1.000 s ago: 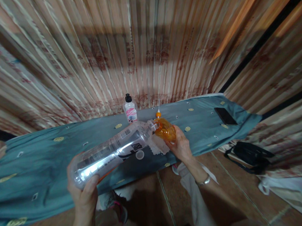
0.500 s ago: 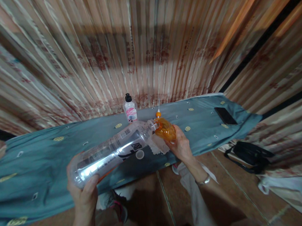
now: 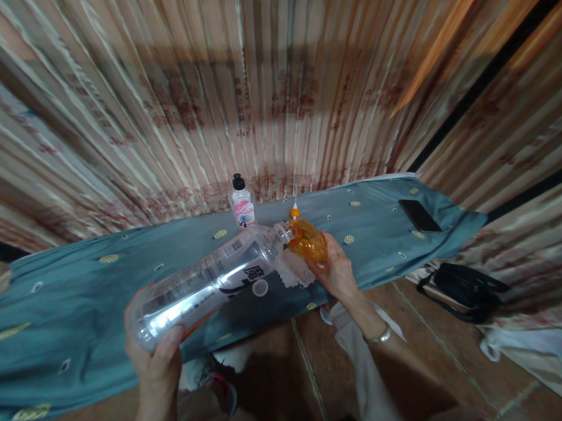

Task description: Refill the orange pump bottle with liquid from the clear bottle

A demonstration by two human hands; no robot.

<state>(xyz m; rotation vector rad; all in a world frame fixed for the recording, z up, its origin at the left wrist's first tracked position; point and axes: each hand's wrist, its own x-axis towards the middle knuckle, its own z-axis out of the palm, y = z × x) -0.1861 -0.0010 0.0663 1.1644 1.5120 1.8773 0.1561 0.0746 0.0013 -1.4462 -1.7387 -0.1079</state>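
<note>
My left hand (image 3: 156, 346) is wrapped round the base of a large clear plastic bottle (image 3: 205, 285), tilted with its neck up to the right. My right hand (image 3: 334, 267) grips a small amber translucent bottle (image 3: 308, 241), also tilted. The two mouths meet, neck against neck; I cannot tell whether liquid is passing between them. Below the amber bottle is a crumpled pale tissue (image 3: 295, 269) near my right fingers. A small round white cap (image 3: 260, 288) lies beneath the large bottle. Behind them stands an orange pump top (image 3: 295, 212) with a clear tube.
A clear bottle with a black cap and pink label (image 3: 243, 206) stands at the table's back edge. A dark phone (image 3: 420, 215) lies on the right of the green patterned tablecloth (image 3: 378, 212). Curtains (image 3: 267, 99) hang behind. A black bag (image 3: 470, 287) sits low at the right.
The large bottle has turned very slightly in my left hand, so its printed label shows differently. Both bottles stay mouth to mouth; all else is the same.
</note>
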